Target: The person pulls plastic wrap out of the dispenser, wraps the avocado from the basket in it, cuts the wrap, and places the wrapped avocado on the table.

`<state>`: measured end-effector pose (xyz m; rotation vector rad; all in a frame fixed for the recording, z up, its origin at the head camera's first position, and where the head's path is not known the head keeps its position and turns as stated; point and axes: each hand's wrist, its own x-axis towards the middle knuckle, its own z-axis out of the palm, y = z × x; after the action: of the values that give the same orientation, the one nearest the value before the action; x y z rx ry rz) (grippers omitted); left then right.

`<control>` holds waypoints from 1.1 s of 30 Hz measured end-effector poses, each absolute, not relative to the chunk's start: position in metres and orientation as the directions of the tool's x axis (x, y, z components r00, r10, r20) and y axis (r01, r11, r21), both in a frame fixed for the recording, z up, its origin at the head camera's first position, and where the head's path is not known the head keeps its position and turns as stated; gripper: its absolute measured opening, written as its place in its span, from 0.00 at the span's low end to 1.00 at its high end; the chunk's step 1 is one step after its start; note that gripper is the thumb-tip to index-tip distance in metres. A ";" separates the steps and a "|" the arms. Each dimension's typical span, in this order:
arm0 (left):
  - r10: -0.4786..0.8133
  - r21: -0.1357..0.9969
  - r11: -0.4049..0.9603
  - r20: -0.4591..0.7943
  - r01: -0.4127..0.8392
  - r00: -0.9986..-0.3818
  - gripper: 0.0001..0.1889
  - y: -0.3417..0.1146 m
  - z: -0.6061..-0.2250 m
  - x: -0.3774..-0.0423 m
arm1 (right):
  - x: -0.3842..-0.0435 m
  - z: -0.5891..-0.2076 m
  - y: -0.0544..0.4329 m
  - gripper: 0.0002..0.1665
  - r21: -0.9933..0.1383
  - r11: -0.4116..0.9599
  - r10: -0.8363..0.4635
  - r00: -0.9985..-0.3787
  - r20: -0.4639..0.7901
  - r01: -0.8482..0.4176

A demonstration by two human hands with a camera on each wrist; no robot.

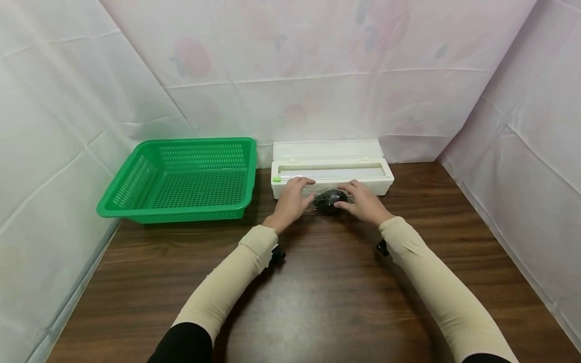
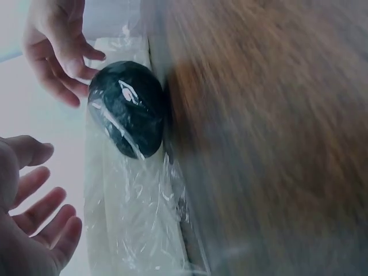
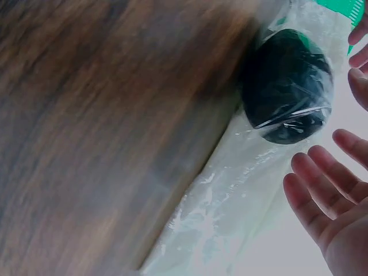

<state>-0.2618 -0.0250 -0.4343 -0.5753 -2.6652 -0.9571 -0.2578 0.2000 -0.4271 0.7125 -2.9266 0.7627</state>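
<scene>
A dark green, rounded object (image 1: 330, 200) lies on the table against the front of a white cling film dispenser (image 1: 374, 188), with clear film stretched over it. In the left wrist view, shiny cling film (image 2: 144, 218) spreads beside the object along the box front. My left hand (image 1: 292, 200) is at its left, fingers apart and loosely bent, holding nothing. On the other side my right hand (image 1: 364, 201) has its fingertips close to the object, fingers relaxed and spread. The right wrist view shows that hand's fingers (image 3: 319, 181) just below the wrapped object.
A green plastic basket (image 1: 177, 214) with slotted sides stands left of the dispenser. The dispenser's lid (image 1: 328, 149) is raised at the back, and a small green slider (image 1: 277, 179) sits at its left end. Pale cloth walls (image 1: 295, 60) enclose the brown wooden table (image 1: 308, 302).
</scene>
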 end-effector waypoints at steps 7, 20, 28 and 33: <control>0.213 0.534 0.720 0.438 0.443 -0.873 0.16 -0.034 -0.432 -0.261 | -0.252 -0.417 0.201 0.31 -0.434 0.772 -0.423 -0.885 0.195 -0.464; 0.107 0.537 0.761 0.449 0.364 -0.887 0.25 -0.051 -0.420 -0.250 | -0.242 -0.414 0.203 0.30 -0.367 0.750 -0.423 -0.826 0.373 -0.550; 0.029 0.593 0.773 0.319 0.223 -0.947 0.37 -0.059 -0.420 -0.252 | -0.241 -0.414 0.200 0.29 -0.315 0.740 -0.437 -0.781 0.445 -0.594; -0.034 0.640 0.758 0.232 0.126 -0.972 0.41 -0.063 -0.424 -0.256 | -0.241 -0.416 0.200 0.27 -0.328 0.737 -0.444 -0.790 0.424 -0.591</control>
<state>-0.2562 -0.0630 -0.4235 -0.0729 -2.7265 -1.0162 -0.2409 0.1996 -0.4157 0.8042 -2.6214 0.6507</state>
